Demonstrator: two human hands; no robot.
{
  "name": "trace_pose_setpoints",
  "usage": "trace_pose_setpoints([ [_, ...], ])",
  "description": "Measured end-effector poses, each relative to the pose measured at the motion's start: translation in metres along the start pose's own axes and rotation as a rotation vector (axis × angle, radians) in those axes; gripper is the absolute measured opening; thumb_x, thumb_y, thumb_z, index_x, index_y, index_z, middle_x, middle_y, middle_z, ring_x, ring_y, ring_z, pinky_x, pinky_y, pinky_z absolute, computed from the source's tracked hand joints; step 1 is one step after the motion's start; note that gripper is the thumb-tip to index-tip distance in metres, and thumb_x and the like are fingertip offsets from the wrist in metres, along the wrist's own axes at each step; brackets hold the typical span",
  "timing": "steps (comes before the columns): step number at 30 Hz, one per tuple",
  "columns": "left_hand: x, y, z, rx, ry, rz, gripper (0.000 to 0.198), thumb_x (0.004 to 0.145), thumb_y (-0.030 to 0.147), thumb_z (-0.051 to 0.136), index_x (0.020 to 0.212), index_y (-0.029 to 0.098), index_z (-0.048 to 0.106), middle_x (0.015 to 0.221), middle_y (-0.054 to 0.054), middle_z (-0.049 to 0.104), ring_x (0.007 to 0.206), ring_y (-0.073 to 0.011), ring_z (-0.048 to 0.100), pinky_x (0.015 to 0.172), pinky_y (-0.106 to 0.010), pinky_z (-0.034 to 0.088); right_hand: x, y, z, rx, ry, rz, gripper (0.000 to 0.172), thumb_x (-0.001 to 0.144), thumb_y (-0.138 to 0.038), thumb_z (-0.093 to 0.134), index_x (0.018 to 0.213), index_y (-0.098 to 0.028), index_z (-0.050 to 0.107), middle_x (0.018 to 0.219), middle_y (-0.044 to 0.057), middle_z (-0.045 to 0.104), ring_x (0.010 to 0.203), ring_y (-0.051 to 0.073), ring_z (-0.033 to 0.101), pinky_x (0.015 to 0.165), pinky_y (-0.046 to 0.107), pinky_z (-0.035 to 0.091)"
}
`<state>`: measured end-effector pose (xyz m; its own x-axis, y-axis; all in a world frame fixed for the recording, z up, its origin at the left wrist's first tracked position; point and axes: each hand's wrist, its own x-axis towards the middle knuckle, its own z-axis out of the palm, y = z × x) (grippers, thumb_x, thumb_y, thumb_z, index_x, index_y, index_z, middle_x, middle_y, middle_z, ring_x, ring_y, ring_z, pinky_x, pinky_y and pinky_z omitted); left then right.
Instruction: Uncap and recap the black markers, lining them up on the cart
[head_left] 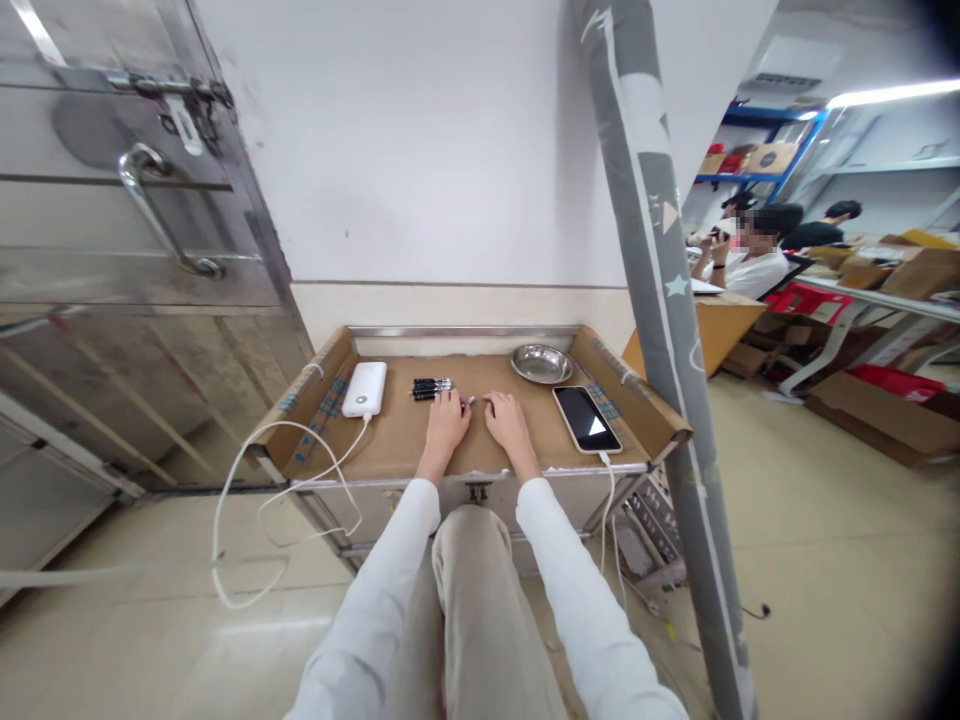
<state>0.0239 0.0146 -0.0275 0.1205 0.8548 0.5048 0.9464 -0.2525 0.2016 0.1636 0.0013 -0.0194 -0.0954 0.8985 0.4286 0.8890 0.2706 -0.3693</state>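
Observation:
My left hand [448, 423] rests on the brown cardboard lining [397, 445] of a shallow tray-like table top, its fingers curled over a small dark item with a light end. That item looks like a pen [470, 400], mostly covered by the fingers. Just beyond this hand several black pens [426, 389] with silvery ends lie side by side. My right hand [510, 425] lies on the cardboard a little to the right, fingers stretched forward and nothing seen in them. A small gap separates the two hands.
A white power bank [365, 388] with a looping cable lies left. At right are a metal dish [541, 364] and a phone [587, 419] with a cable attached. A grey wrapped pipe [660, 250] slants past the right side. Seated people [754, 255] are in the background.

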Motion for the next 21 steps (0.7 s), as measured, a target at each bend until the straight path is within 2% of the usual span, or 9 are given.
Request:
trace_pose_setpoints([
  [8, 0.0013, -0.0032, 0.0056, -0.016, 0.011, 0.016, 0.016, 0.09, 0.027, 0.044, 0.095, 0.015, 0.054, 0.098, -0.013, 0.062, 0.098, -0.026, 0.058, 0.087, -0.038, 0.045, 0.0001, -0.0004, -0.0006, -0.005, 0.002, -0.004, 0.032, 0.089, -0.013, 0.038, 0.109, -0.015, 0.063, 0.11, 0.01, 0.065, 0.102, 0.02, 0.054, 0.092, 0.03, 0.038],
  [21, 0.0001, -0.0019, 0.0024, -0.023, 0.0, 0.008, 0.017, 0.091, 0.028, 0.043, 0.096, 0.015, 0.053, 0.103, -0.014, 0.061, 0.1, -0.0262, 0.058, 0.087, -0.038, 0.045, 0.0, -0.0024, -0.0036, -0.016, -0.011, -0.001, 0.032, 0.089, -0.013, 0.038, 0.109, -0.015, 0.063, 0.11, 0.01, 0.065, 0.102, 0.02, 0.054, 0.093, 0.03, 0.038],
])
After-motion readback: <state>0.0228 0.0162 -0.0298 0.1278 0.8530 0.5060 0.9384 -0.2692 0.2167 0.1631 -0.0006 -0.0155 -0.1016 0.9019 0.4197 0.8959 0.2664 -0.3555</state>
